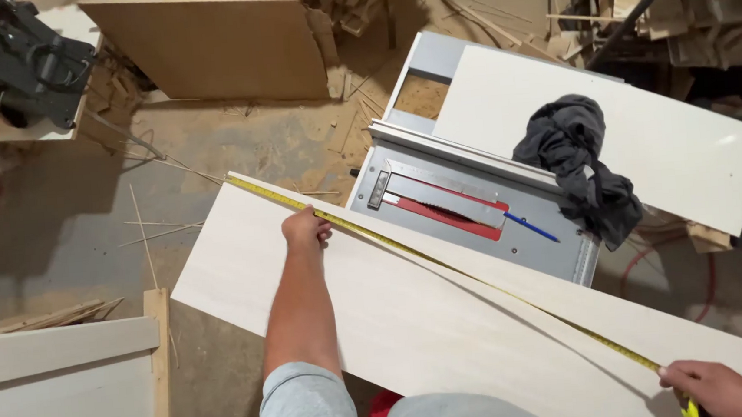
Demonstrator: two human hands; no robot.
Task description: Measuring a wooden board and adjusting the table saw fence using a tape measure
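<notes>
Across the middle of the head view, a long pale board (413, 319) lies slantwise, running from 10 o'clock down to 4 o'clock, its far edge resting on the table saw (476, 218). Along that far edge you have a yellow tape (445, 269) stretched out, its tip at the board's 10 o'clock corner.

Your left hand (305, 229) sits at about 11 o'clock from the picture's centre, fingers together and curled down, pressing the tape flat against the board. Your right hand (716, 387) is at 4 o'clock, near the bottom corner, fingers closed on the tape's case, which barely shows; the tape runs taut between the two hands.

The step in hand looks like measuring the board's length along its edge. The next move seems to call for keeping the tape tight and true to the edge while you read it, then marking; a blue pencil (531, 228) lies on the saw at 1 o'clock, just beyond the board.

Past the saw blade's red insert (445, 212), a white panel (645, 137) lies at 1 o'clock with a dark grey cloth (577, 164) heaped on its near edge. A brown sheet (212, 45) leans at 11 o'clock, and offcuts and sawdust litter the floor (68, 230).
</notes>
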